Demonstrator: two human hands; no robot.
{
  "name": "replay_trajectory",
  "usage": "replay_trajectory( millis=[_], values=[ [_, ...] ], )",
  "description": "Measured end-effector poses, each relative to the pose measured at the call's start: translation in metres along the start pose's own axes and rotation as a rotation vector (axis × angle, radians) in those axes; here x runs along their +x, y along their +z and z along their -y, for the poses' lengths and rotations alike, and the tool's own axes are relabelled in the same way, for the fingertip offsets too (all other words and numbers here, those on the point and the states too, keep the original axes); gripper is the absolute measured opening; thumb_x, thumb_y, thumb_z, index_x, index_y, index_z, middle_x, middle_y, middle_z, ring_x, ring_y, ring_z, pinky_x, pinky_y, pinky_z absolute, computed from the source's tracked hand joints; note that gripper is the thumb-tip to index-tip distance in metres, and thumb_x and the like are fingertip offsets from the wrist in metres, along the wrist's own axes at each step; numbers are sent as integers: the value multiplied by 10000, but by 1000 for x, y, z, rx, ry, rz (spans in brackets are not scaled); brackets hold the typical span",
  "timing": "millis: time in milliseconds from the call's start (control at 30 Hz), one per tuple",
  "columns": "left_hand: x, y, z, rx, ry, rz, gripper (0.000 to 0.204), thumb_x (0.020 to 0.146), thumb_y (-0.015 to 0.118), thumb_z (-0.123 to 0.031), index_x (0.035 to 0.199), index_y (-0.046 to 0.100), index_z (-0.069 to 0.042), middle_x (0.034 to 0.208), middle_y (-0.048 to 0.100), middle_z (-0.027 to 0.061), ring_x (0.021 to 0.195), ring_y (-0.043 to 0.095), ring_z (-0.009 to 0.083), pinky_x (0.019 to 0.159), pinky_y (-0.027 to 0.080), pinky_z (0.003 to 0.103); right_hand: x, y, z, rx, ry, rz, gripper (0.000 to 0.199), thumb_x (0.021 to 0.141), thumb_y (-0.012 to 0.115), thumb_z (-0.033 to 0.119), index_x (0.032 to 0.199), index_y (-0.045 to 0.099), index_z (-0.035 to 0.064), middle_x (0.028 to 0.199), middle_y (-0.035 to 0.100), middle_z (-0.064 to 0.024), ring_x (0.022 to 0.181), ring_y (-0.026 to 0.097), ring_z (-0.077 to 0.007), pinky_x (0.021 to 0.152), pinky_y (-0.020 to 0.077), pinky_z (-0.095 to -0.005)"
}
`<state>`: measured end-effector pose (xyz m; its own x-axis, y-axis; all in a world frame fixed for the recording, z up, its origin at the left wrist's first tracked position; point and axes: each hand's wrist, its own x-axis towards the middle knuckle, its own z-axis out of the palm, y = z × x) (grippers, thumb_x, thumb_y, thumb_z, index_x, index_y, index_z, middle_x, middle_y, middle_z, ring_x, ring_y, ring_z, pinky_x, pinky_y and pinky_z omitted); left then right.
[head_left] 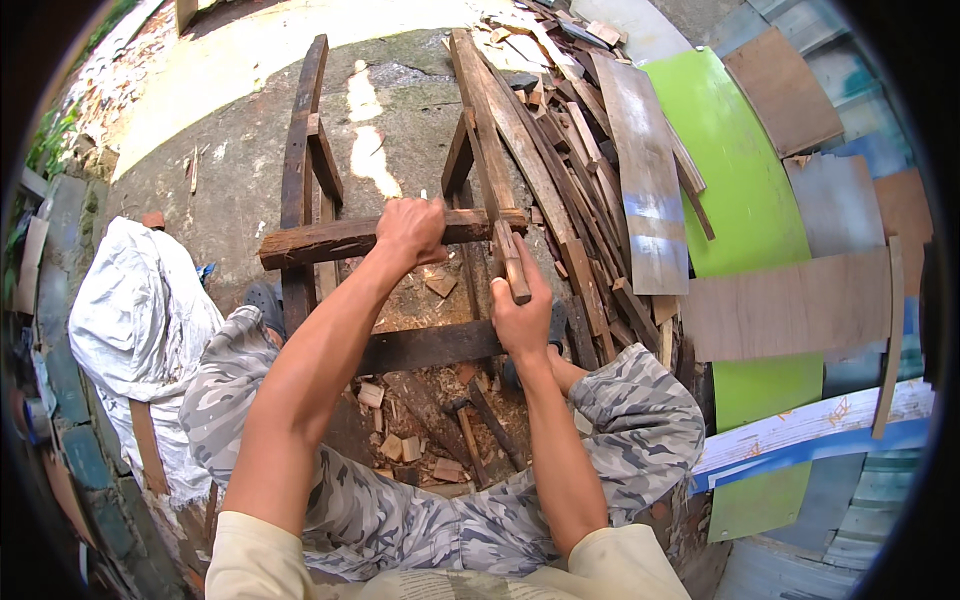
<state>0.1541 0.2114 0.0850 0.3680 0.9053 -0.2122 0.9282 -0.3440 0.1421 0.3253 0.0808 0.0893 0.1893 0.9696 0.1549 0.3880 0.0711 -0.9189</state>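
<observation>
A rough dark wooden beam [330, 240] lies crosswise over the two long rails of a wooden stand [297, 180]. My left hand [412, 228] is closed over the top of this beam, right of its middle. Close to the beam's right end, my right hand [522, 318] grips a short wooden piece [512, 262] that looks like a tool handle. Its upper end reaches the near side of the beam beside the right rail [482, 130]. Whether a blade is attached to it I cannot tell.
Between my legs, a hammer [467, 435] lies among wood offcuts [405, 448] and shavings. A dark crossboard [430, 346] spans the stand near me. To the right are piled wood strips [560, 180], a bright green panel [735, 170] and loose boards. A white sack [140, 310] sits at left.
</observation>
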Motion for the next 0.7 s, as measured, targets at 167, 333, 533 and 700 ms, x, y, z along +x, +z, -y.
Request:
replay_trajectory(
  millis=[167, 333, 533, 700],
  values=[
    [5, 1, 13, 14, 48, 54, 287, 721, 778, -260, 808, 686, -2, 771, 722, 183, 704, 716, 300, 641, 578, 414, -129, -51, 68, 54, 327, 40, 630, 866, 589, 15, 1479, 465, -57, 1340, 647, -234, 1121, 678, -201, 923, 519, -291],
    [13, 9, 16, 60, 18, 78, 261, 774, 761, -267, 717, 675, -28, 732, 718, 144, 630, 696, 253, 562, 564, 409, -176, -84, 80, -56, 218, 78, 630, 855, 581, -9, 1470, 465, -81, 1268, 686, -233, 1050, 710, -212, 859, 549, -292],
    [22, 3, 13, 85, 77, 82, 321, 768, 789, -339, 713, 680, -42, 738, 716, 144, 625, 676, 251, 579, 572, 409, 17, 6, 10, -62, -83, -5, 643, 854, 585, 67, 1485, 482, -3, 1086, 718, -223, 817, 661, -181, 753, 529, -326],
    [17, 1, 17, 103, 56, 120, 343, 744, 806, -339, 662, 655, -42, 696, 700, 138, 610, 657, 243, 569, 554, 383, -22, -3, 11, 7, 99, 15, 610, 869, 551, 11, 1474, 484, -39, 1203, 689, -161, 967, 649, -181, 886, 507, -303]
  ],
)
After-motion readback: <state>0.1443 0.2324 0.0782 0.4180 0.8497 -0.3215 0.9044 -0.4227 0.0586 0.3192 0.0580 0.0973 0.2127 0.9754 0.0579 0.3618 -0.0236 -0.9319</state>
